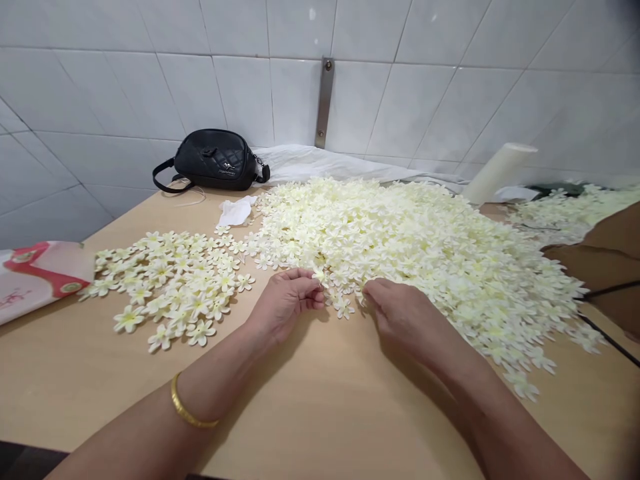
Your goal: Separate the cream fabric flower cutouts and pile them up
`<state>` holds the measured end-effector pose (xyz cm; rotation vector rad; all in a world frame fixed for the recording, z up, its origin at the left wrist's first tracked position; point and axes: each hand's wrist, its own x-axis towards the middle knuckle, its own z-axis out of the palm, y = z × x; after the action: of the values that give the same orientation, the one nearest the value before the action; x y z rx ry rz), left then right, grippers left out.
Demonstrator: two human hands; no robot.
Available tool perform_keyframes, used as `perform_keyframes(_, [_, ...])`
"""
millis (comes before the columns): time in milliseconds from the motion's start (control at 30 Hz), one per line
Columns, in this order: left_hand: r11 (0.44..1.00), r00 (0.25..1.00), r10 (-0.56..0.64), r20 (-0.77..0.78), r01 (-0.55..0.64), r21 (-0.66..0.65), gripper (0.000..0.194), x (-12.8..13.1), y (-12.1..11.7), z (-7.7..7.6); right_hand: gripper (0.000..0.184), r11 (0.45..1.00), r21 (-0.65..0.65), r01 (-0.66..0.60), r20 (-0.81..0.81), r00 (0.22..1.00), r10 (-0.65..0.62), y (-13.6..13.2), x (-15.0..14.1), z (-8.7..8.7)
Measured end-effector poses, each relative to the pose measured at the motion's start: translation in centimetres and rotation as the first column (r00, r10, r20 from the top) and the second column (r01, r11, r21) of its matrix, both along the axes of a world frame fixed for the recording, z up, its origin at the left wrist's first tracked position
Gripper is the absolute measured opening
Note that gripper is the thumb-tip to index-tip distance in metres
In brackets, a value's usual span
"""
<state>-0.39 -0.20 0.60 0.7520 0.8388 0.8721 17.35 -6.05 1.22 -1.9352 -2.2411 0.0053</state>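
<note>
A big heap of cream fabric flowers point(410, 247) covers the middle and right of the wooden table point(320, 400). A thinner spread of single flowers point(175, 287) lies to the left. My left hand point(287, 300) is curled at the near edge of the heap, pinching one small flower point(319, 275) between thumb and fingertips. My right hand point(400, 313) rests knuckles-up at the heap's edge, its fingertips bent down among the flowers; what they grip is hidden. A gold bangle point(187, 410) sits on my left wrist.
A black quilted bag point(215, 160) stands by the tiled wall, with a crumpled white tissue point(235, 211) in front of it. A pink and red packet point(40, 273) lies at the left edge. A cream roll point(497, 172) and more flowers point(570, 213) are at the far right.
</note>
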Motion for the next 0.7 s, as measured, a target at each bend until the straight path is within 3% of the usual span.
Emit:
perform_keyframes(67, [0.999,0.999,-0.035,0.003,0.035,-0.001,0.012,0.2,-0.1,-0.1,0.021,1.0,-0.014,-0.003,-0.002,1.0,0.003,-0.1,-0.4,-0.1])
perform_keyframes(167, [0.996,0.996,-0.09,0.017,0.089,0.006,0.011,0.4,-0.4,-0.5,0.017,0.997,0.073,-0.023,-0.152,0.988,0.034,-0.1,-0.9,0.0])
perform_keyframes(267, [0.99,0.989,-0.144,0.041,0.144,0.008,0.011,0.5,-0.5,-0.7,0.014,0.971,0.233,-0.056,-0.372,0.917,0.143,0.0,-1.6,0.3])
perform_keyframes(367, [0.98,0.978,-0.2,0.059,0.2,0.0,0.01,0.5,-0.7,-0.8,0.016,0.959,0.264,-0.099,-0.485,0.846,0.221,-0.1,-2.4,0.3])
perform_keyframes(500, [0.968,0.962,-0.249,0.112,0.251,-0.011,0.009,0.4,-0.9,-0.8,0.021,0.96,0.244,-0.137,-0.524,0.814,0.249,-0.2,-2.8,-0.1])
perform_keyframes(700, [0.965,0.953,-0.25,0.171,0.26,-0.039,0.008,0.4,-0.9,-0.7,0.021,0.961,0.255,-0.106,-0.508,0.831,0.227,-0.1,-2.7,-0.4])
